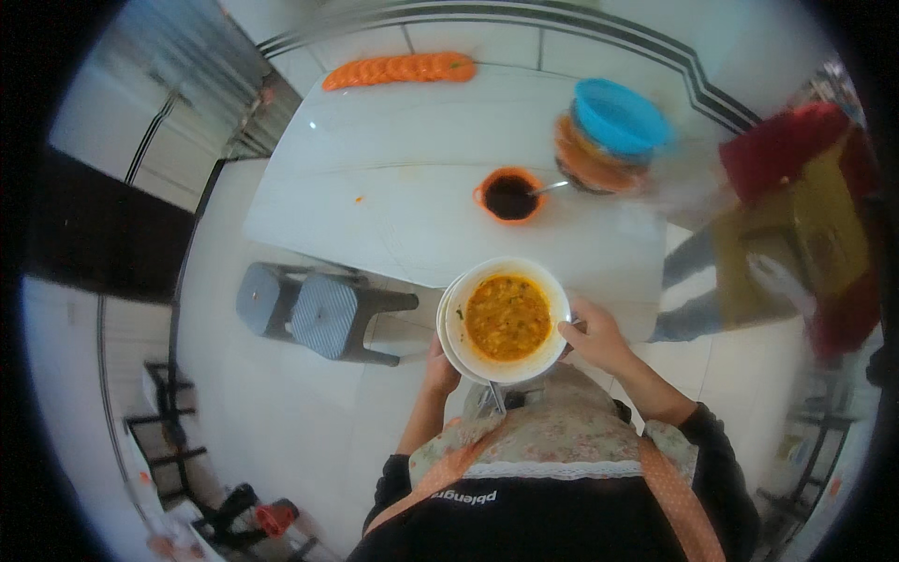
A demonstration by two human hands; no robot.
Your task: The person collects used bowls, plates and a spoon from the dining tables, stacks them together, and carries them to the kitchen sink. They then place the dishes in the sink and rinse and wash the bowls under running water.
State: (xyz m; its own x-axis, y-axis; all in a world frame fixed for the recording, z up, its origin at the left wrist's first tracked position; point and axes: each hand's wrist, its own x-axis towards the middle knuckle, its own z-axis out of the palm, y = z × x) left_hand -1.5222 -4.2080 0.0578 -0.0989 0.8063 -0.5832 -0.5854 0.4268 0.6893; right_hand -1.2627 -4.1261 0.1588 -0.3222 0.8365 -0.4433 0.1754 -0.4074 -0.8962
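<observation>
A white bowl of orange-yellow soup point(508, 317) with green bits is held in front of my body, just off the table's near edge. It sits over at least one more white dish point(444, 330), whose rim shows at the left. My right hand point(597, 336) grips the right side of the bowls, its thumb on the rim. My left hand point(441, 367) holds them from the lower left, its fingers partly hidden underneath. A metal utensil handle point(497, 397) sticks out at the near side. Beyond the bowl, an orange bowl of dark liquid point(510, 197) with a spoon stands on the table.
On the white table point(393, 232) lie a row of overlapping orange dishes point(400, 70) at the back and a stack topped by a blue basket point(618, 116). Gray stools point(324, 316) stand left. Another person point(793, 232) in red and mustard is at the right.
</observation>
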